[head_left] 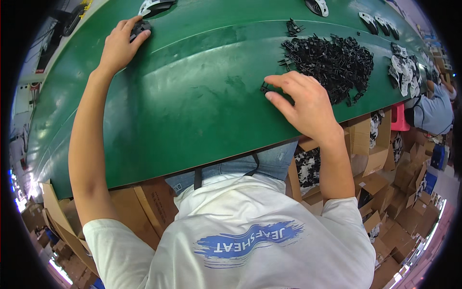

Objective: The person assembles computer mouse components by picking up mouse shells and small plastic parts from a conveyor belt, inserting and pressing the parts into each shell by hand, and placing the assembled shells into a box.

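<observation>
At the far left of the green table [207, 120], my left hand [119, 47] is closed around a dark moulded plastic part [139, 30], thumb on one side and fingers on the other. Just beyond it lies a white-and-black plastic shell [155, 6]. My right hand [304, 98] hovers over the right half of the table, pinching a small black plastic clip [264, 87] between thumb and forefinger. Behind that hand spreads a heap of similar black clips [332, 62], with a few loose ones at its far edge.
More white-and-black shells [378, 24] lie at the far right, and a pile of them [405, 72] sits by the right edge. Open cardboard boxes [365, 144] with parts stand below the table. A co-worker [433, 111] in light blue is beyond a pink stool [399, 117].
</observation>
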